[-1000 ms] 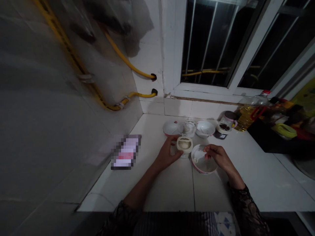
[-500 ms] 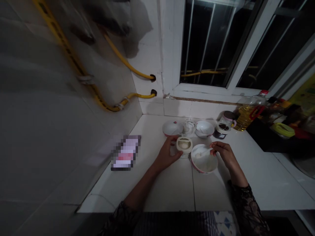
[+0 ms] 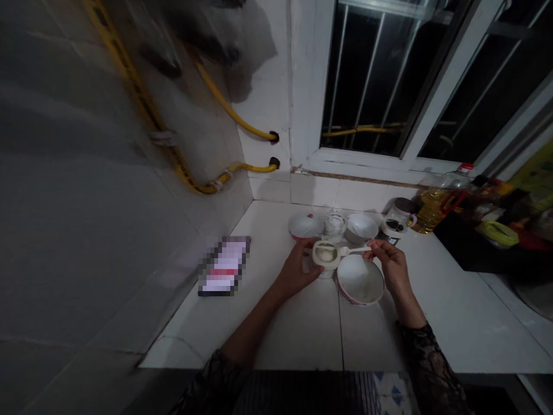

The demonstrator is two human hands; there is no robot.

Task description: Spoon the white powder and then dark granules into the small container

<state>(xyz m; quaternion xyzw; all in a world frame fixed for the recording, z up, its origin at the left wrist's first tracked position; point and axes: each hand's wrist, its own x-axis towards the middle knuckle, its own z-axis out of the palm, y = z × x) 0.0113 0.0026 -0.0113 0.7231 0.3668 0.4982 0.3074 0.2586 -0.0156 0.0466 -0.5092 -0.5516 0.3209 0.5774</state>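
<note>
My left hand (image 3: 297,267) is wrapped round the side of a small white container (image 3: 325,257) with pale contents, standing on the white counter (image 3: 302,323). My right hand (image 3: 387,266) pinches the handle of a white spoon (image 3: 353,250), whose bowl reaches into the container's mouth. A white bowl with a pink rim (image 3: 360,280) sits just right of the container, below the spoon.
Behind stand a lidded bowl (image 3: 303,225), a glass jar (image 3: 334,223), another white bowl (image 3: 362,227), a dark jar (image 3: 396,217) and an oil bottle (image 3: 436,200). A phone-like flat thing (image 3: 224,272) lies at the left by the wall. Dark stove and clutter fill the right.
My right hand has lifted the spoon out of the pink-rimmed bowl and carried it left to the small container. My left hand has kept hold of the container.
</note>
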